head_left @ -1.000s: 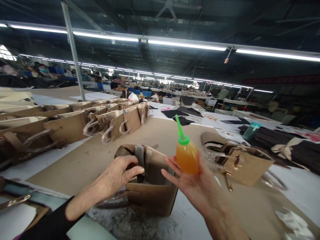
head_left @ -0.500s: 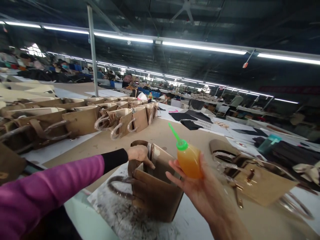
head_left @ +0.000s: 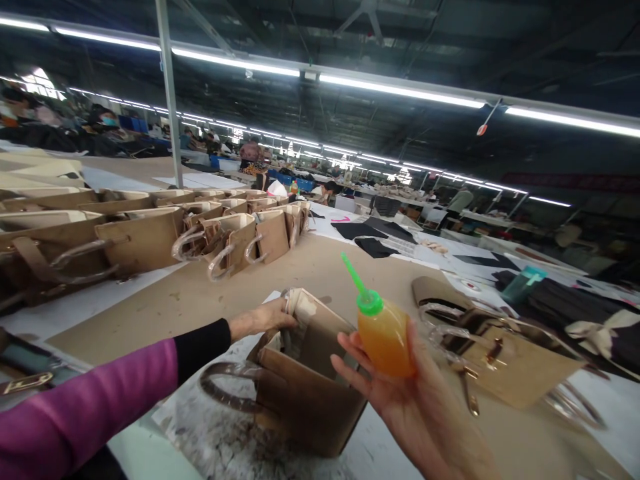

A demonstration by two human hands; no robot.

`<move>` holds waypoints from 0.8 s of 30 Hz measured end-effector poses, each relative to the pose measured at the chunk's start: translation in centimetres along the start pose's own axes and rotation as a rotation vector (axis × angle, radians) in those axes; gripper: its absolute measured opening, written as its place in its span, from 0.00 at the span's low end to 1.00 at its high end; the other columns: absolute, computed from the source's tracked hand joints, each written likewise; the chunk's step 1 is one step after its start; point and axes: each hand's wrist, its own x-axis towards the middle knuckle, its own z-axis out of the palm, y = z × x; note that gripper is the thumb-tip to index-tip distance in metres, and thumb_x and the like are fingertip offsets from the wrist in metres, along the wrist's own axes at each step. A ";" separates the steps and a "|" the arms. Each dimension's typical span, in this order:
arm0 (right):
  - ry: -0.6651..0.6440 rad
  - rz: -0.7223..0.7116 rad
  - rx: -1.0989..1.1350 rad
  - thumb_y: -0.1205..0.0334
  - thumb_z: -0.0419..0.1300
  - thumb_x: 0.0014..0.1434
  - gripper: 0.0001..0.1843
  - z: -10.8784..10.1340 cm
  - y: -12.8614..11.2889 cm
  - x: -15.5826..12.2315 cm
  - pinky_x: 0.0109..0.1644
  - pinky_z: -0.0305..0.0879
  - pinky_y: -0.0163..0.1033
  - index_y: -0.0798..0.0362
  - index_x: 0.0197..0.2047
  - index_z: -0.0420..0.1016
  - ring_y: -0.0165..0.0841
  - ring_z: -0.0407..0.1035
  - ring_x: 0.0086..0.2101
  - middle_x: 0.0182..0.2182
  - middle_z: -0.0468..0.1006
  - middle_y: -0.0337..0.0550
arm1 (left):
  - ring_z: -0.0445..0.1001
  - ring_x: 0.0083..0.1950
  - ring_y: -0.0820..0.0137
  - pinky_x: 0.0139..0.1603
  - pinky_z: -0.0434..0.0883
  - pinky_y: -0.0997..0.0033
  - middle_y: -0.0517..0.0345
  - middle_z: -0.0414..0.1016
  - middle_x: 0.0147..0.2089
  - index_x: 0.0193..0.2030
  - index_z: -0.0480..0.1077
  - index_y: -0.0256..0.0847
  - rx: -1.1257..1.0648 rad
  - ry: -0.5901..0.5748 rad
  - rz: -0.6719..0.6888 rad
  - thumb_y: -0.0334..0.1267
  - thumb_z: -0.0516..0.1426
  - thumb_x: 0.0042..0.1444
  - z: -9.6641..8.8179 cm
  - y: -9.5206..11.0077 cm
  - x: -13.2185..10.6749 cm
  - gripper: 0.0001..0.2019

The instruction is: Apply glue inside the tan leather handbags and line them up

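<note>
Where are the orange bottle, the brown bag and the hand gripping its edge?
orange bottle (head_left: 385, 340), head view, its orange body.
brown bag (head_left: 310, 400), head view, near side panel.
left hand (head_left: 265, 317), head view, back of hand.

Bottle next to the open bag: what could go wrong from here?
1. The bottle rests loosely on the fingers of the right hand, beside the open bag; it might slip and fall in.
2. Its green nozzle shows no cap, so a squeeze could spot the bag.
3. The left hand grips only the far rim and the bag looks tilted; it may tip over.
</note>
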 end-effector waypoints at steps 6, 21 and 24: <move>0.107 -0.003 0.073 0.45 0.64 0.56 0.25 -0.5 -0.4 -0.3 0.52 0.64 0.62 0.63 0.40 0.78 0.53 0.69 0.46 0.36 0.78 0.61 | 0.72 0.35 0.66 0.38 0.69 0.70 0.55 0.77 0.33 0.36 0.74 0.33 -0.309 0.070 0.117 0.48 0.63 0.40 0.3 -1.1 -1.5 0.20; 0.259 -0.290 -0.354 0.52 0.71 0.49 0.25 -6.0 -3.5 -7.0 0.37 0.74 0.39 0.51 0.47 0.73 0.39 0.73 0.37 0.42 0.78 0.46 | 0.58 0.20 0.75 0.21 0.56 0.75 0.62 0.65 0.18 0.26 0.75 0.36 0.670 -0.406 0.164 0.38 0.60 0.40 -1.8 13.8 -0.4 0.07; 0.309 -0.419 -0.603 0.51 0.72 0.46 0.32 -7.9 -4.4 -7.6 0.41 0.72 0.41 0.47 0.52 0.67 0.42 0.71 0.43 0.46 0.76 0.45 | 0.64 0.21 0.71 0.23 0.62 0.73 0.60 0.69 0.18 0.25 0.76 0.38 0.744 -0.471 0.120 0.36 0.64 0.36 0.4 13.9 0.2 0.06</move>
